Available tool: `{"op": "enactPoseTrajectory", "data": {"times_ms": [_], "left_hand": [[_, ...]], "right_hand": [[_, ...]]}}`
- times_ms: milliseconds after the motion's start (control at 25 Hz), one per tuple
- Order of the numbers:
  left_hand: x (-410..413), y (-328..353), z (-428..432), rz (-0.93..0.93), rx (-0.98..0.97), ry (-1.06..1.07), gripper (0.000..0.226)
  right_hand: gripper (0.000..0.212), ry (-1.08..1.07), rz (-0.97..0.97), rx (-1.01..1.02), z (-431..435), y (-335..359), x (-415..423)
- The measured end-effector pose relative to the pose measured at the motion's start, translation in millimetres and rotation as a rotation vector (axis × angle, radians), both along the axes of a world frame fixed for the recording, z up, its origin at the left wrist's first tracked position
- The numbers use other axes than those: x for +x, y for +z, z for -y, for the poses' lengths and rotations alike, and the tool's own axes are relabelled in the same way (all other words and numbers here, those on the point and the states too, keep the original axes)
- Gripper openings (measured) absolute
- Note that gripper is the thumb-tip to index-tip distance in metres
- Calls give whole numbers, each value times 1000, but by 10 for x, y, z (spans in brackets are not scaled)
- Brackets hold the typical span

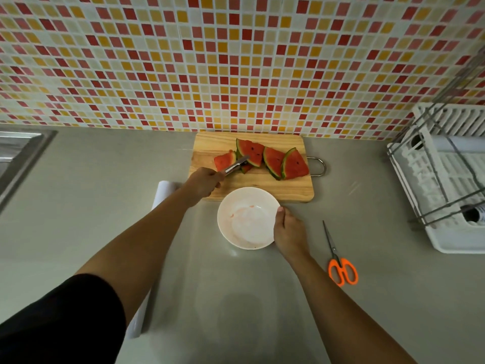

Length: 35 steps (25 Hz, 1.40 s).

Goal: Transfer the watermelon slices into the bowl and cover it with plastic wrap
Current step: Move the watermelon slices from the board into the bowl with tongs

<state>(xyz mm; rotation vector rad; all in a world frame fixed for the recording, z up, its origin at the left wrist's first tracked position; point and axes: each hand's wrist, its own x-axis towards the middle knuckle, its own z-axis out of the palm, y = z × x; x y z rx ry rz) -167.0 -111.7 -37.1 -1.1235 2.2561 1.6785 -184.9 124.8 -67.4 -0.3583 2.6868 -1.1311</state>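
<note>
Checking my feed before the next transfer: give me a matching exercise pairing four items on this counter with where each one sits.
Things:
1. white round bowl
2. orange-handled scissors
3. metal tongs
4. red watermelon slices

Places:
A. on the wooden cutting board
B. gripped in the left hand
C. steadied at its rim by the right hand
D. lying alone on the grey counter

Pairs: 1-C, 2-D, 3-B, 4-A

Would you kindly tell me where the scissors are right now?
In the head view, the scissors lie on the counter to the right, just past the right hand that steadies the bowl, short of the dish rack.
</note>
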Motion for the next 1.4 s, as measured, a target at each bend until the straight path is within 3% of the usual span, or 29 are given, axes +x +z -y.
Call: {"op": "enactPoseTrajectory", "data": {"times_ms": [240, 360, 600, 840, 1000, 1120, 1400], "left_hand": [[-172, 37, -126, -12, 48, 243, 32], [-225, 45, -202, -20, 11, 273, 31], [-360, -10, -237, -2, 181, 371, 21], [-327, -58, -193, -68, 150, 415, 17], [-2, 160, -55, -185, 201, 317, 13], [519, 341, 84, -170, 190, 59, 16], [1083, 516, -168, 67, -161, -268, 14]], "right_hand": [[39, -16, 20, -36, -1, -11, 6], [39, -13, 15, -49, -3, -10, 19], [39, -10, 3, -38, -20, -18, 23], [40, -12, 1, -45, -9, -24, 19], [42, -34, 31, -56, -3, -24, 14], [45, -65, 58, -48, 17, -27, 3], [48, -70, 71, -17, 23, 22, 21]]}}
